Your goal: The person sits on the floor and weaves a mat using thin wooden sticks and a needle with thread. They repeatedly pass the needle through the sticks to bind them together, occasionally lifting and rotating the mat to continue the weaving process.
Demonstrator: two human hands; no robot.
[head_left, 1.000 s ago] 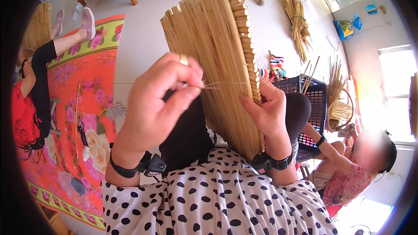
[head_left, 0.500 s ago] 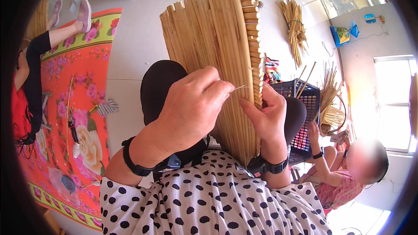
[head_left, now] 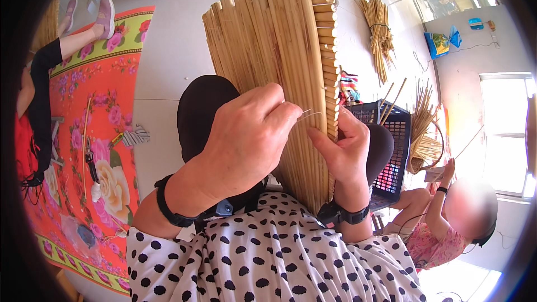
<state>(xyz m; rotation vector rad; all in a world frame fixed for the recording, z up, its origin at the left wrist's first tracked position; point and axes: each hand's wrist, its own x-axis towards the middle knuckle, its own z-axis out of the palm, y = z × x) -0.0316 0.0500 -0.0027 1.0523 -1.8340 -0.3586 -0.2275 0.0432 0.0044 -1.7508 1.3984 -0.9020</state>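
A thick mat of straw-coloured reed stalks stands tilted across my lap, its right edge a row of cut stalk ends. My left hand is closed in a pinch over the mat's face. Out of its fingertips a thin pale thread curves toward the right edge; where it ends is hard to make out. Gripping that same edge, my right hand has its thumb on the front face, while its other fingers are partly hidden behind the mat.
Right of my knee stands a black plastic crate with reeds in it. Beyond it a co-worker sits holding a thin reed. A tied reed bundle lies on the floor. At left, another person's legs rest by a red floral mat.
The thread from my left hand now bows in a wider curve. The reed mat has shifted slightly left in view. The co-worker's hand has moved away from the crate and holds up a reed.
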